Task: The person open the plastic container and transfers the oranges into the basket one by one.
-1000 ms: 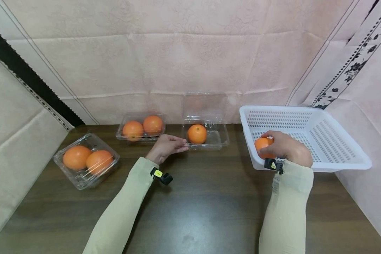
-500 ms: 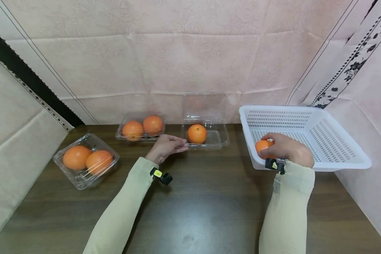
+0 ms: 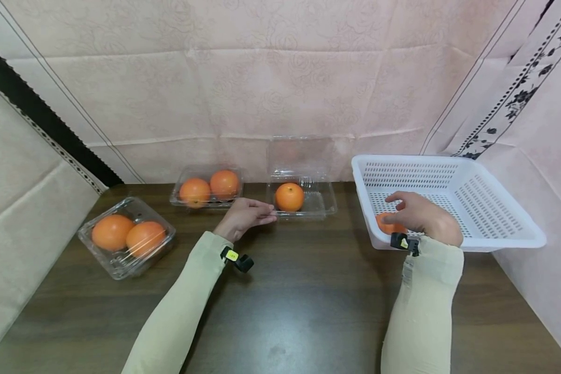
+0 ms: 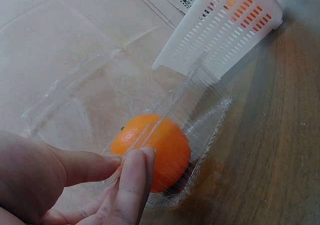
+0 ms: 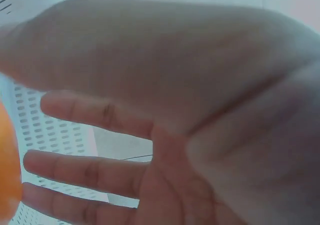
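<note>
My left hand pinches the front left edge of an open clear plastic clamshell box between thumb and fingers. One orange sits in that box's left half, and its lid stands up behind. In the left wrist view the pinched rim crosses in front of the same orange. Over the left end of a white basket, my right hand has its fingers spread. Below it lies another orange, partly hidden by the hand; a fingertip is close to this orange, contact unclear.
Left of the open box stands a closed clamshell box with two oranges. Another closed one, also with two oranges, lies tilted at an angle on the brown table. A pale cloth wall rises directly behind.
The right hand's fingers have opened off the orange, which now sits lower in the basket. My left hand keeps its pinch on the box edge without moving.
</note>
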The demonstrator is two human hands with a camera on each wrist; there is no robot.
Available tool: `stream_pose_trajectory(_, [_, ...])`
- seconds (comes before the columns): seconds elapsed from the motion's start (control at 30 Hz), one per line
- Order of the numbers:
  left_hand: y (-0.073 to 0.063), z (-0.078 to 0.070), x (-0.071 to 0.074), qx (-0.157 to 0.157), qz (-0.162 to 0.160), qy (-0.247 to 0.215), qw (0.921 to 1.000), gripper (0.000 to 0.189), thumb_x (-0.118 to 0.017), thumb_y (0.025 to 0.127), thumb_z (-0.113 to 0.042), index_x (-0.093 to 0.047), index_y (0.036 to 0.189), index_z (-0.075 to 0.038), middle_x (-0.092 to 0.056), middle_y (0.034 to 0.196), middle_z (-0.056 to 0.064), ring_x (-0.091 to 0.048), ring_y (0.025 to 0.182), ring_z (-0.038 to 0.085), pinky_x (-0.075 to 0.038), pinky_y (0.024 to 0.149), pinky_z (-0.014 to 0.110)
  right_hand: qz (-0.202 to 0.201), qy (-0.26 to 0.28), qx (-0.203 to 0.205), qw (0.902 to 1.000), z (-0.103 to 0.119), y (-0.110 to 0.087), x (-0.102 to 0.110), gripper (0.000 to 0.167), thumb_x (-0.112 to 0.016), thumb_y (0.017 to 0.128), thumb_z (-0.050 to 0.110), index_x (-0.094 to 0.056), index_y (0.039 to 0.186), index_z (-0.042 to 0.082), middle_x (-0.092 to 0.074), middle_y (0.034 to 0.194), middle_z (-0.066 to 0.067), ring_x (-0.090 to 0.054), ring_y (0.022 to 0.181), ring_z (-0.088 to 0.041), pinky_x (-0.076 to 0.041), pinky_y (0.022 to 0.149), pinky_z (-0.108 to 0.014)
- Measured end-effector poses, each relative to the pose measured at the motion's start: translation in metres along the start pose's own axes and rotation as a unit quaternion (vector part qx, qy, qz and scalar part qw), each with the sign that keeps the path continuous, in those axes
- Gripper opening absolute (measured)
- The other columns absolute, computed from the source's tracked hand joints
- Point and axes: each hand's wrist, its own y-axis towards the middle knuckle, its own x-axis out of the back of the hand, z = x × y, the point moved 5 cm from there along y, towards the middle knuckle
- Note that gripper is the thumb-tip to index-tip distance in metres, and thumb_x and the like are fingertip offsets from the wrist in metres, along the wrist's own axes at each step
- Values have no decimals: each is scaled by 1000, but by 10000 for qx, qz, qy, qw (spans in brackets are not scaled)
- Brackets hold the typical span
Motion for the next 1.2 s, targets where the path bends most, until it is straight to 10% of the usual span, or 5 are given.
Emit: stream_pose_trajectory(1.2, [1,1,1,57,16,-5,10000,34,-61,102,-7,-60,133,8,-69,125,23,-75,98,18,-55,108,42,-707,-60,269,9971,17,-1,10,75,-72,93,39,-40,154,11,-43,149,-30,-48,125,-48,-55,91,-56])
